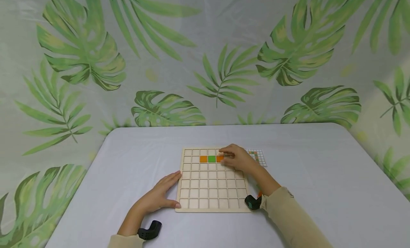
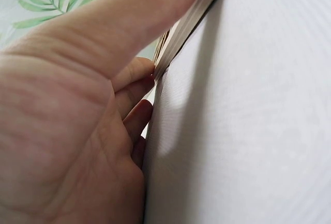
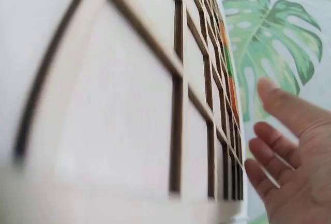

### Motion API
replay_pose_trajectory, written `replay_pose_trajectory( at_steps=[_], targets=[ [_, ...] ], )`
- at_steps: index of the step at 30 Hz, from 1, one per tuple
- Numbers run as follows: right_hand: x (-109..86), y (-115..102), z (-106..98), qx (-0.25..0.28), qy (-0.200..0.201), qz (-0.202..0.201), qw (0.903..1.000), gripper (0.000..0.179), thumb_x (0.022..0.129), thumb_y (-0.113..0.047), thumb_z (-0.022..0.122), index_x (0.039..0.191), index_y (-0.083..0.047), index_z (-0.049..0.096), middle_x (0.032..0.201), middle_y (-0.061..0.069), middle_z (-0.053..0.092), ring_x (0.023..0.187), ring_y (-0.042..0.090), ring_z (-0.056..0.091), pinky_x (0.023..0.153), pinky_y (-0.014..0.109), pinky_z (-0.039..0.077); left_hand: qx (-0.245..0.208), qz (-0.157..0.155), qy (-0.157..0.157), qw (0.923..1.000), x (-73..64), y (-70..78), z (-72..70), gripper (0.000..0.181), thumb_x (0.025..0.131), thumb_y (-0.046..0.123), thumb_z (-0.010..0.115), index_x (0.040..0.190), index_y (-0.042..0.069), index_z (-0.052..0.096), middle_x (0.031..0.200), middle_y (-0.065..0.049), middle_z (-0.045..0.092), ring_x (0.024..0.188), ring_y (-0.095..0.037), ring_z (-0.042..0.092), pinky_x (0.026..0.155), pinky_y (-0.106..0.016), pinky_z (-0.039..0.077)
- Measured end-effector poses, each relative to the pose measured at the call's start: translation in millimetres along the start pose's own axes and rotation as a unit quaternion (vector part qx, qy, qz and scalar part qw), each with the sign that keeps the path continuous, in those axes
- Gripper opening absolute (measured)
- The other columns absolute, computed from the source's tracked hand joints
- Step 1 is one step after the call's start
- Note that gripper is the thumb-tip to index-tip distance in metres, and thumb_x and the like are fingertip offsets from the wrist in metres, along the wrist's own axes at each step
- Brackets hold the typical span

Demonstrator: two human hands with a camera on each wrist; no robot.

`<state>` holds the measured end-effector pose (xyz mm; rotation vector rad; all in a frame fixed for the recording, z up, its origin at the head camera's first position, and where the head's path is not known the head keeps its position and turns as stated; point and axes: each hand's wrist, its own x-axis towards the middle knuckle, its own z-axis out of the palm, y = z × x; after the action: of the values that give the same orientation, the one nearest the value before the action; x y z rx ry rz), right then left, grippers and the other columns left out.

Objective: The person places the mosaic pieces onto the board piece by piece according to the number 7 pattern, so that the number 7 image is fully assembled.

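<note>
A wooden grid board [image 1: 208, 184] lies flat on the table. In its second row from the far side sit an orange tile [image 1: 203, 159], a green tile [image 1: 211, 159] and another orange tile [image 1: 219, 158], side by side. My right hand [image 1: 238, 159] hovers at the right-hand orange tile, its fingertips close over it. The right wrist view shows loosely bent fingers [image 3: 274, 151] with nothing between them and the thumb. Along the board's left edge rests my left hand [image 1: 160, 194], fingers extended and thumb by the near corner; its palm [image 2: 51, 146] faces the board's side.
A small printed card [image 1: 261, 157] with a coloured grid pattern lies beyond the board's right edge, partly behind the right hand. Small orange and green pieces [image 1: 259, 194] show beside the right forearm, mostly hidden. A leaf-patterned cloth [image 1: 221, 77] hangs behind the white table [image 1: 320, 162].
</note>
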<state>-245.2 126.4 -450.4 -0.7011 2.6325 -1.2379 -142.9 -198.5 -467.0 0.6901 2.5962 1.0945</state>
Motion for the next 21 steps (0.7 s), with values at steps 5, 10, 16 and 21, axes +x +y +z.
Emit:
replay_pose_trajectory(
  at_steps=[5,10,16,21],
  targets=[
    [-14.9,-8,-20,0.012,0.007,-0.018,0.9997,0.046,0.082,-0.019,0.065,0.125,-0.006,0.053,0.117,0.013,0.052,0.109,0.031,0.045,0.091,0.046,0.037,0.001,0.004,0.002,1.0000,-0.1,-0.2,0.3,0.101,0.062,0.046,0.075,0.142,0.008,0.026,0.148,-0.005,0.018,0.134,-0.029,0.011,0.103,-0.052,0.013],
    [-37.5,-9,-39,-0.009,0.017,-0.036,0.9992,0.047,0.081,-0.015,0.067,0.125,-0.008,0.053,0.119,0.012,0.052,0.107,0.031,0.047,0.089,0.046,0.039,0.000,0.005,0.005,1.0000,-0.4,-0.8,0.6,0.102,0.062,0.046,0.075,0.142,0.008,0.026,0.148,-0.005,0.018,0.134,-0.029,0.010,0.103,-0.052,0.012],
    [-68.7,4,-49,-0.026,0.015,-0.005,0.9995,0.049,0.078,-0.020,0.069,0.124,-0.008,0.054,0.121,0.009,0.052,0.107,0.030,0.048,0.088,0.047,0.040,-0.001,0.006,0.004,1.0000,-1.2,-0.6,0.5,0.101,0.062,0.044,0.075,0.142,0.007,0.026,0.148,-0.006,0.018,0.134,-0.030,0.011,0.103,-0.052,0.012],
    [-93.0,20,-52,-0.053,0.003,0.000,0.9986,0.048,0.077,-0.021,0.070,0.120,-0.005,0.056,0.115,0.011,0.056,0.103,0.031,0.051,0.086,0.046,0.041,-0.002,0.007,0.004,1.0000,-1.2,0.5,0.0,0.101,0.062,0.044,0.075,0.142,0.008,0.026,0.148,-0.006,0.018,0.133,-0.030,0.011,0.103,-0.052,0.012]
  ],
)
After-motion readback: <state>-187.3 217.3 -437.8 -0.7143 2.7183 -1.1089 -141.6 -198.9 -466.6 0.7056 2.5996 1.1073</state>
